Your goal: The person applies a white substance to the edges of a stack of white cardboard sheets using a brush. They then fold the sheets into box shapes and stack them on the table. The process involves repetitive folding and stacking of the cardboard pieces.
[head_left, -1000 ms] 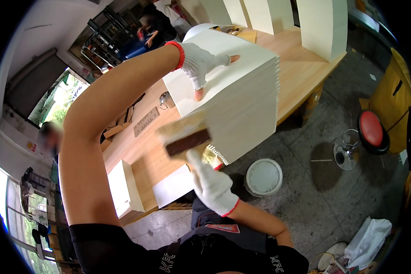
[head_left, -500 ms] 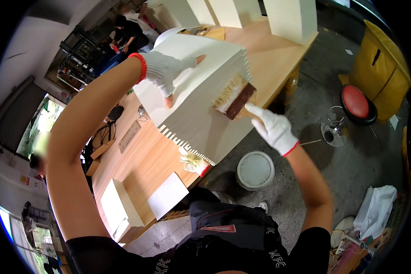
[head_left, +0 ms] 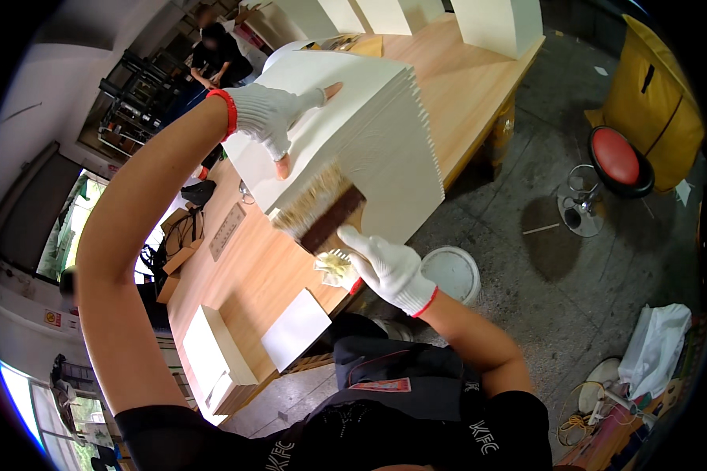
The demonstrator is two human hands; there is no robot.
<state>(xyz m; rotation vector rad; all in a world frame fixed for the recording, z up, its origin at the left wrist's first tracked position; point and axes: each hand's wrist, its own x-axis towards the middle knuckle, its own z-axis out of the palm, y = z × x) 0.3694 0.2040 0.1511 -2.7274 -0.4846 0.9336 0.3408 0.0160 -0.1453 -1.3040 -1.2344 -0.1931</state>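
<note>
Brush (head_left: 322, 210), wide and flat, straw-coloured bristles set in a dark brown band, was in the right hand (head_left: 389, 271) (white knit glove, red cuff), in front of the lower left part of the tall, block-like stack of off-white sheets (head_left: 385, 157) with toothed edges. Whether bristles touched the stack could not be told. Right fingers were curled around the handle, mostly hiding it. Left hand (head_left: 267, 118), in a white knit glove with red cuff and bare fingertips, was pressed on top of the stack, thumb and one finger spread well apart; other fingers not made out.

Handling, judged: brush probably light, handle stiff, bristles springy and apt to splay; best hold close below the band, thumb along the flat. Stack probably heavy as a whole, single sheets thin, liable to slide, edges easily dented; flat pressure from above looked safer than a pull at the teeth. Pale wooden table (head_left: 267, 243) lay under the stack; round white bucket (head_left: 452, 271) stood on the floor, on the person's side of the stack
</note>
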